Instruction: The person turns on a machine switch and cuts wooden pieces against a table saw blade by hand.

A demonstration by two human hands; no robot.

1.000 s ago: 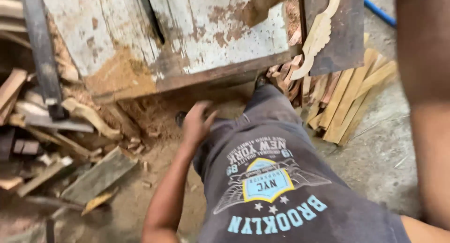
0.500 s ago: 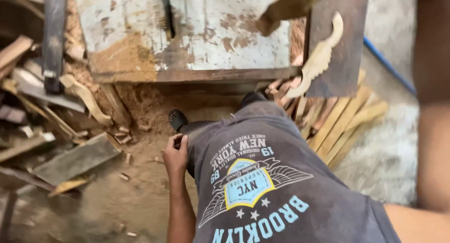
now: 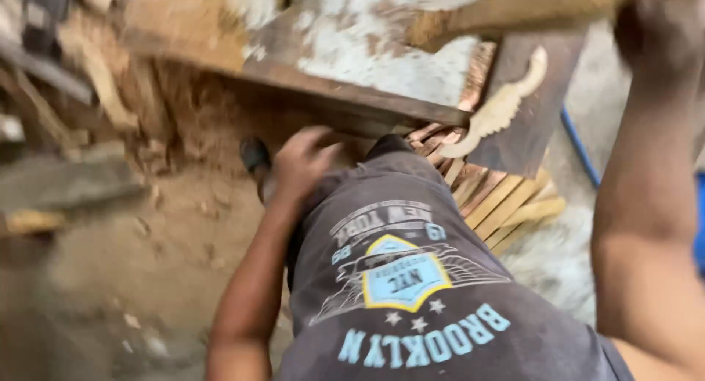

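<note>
My left hand (image 3: pixel 305 160) hangs loose beside my leg, fingers slightly curled, holding nothing. My right hand (image 3: pixel 657 32) is raised at the top right and closed on the end of a long wooden piece (image 3: pixel 514 10) that lies across the worn metal-topped work table (image 3: pixel 367 54). The view is blurred by motion. My dark printed shirt (image 3: pixel 418 293) fills the lower middle, and a black shoe (image 3: pixel 255 155) shows on the sawdust floor under the table's edge.
A carved pale wooden ornament (image 3: pixel 503 105) rests on a dark board (image 3: pixel 532 109) right of the table. Several wooden slats (image 3: pixel 507 201) lie stacked below it. Scrap wood (image 3: pixel 66 182) litters the left. A blue hose (image 3: pixel 580 149) crosses the concrete floor at right.
The view has swung and tilted. My left hand has stayed by my leg. My right arm now shows larger at the right, its hand on the wooden piece over the table.
</note>
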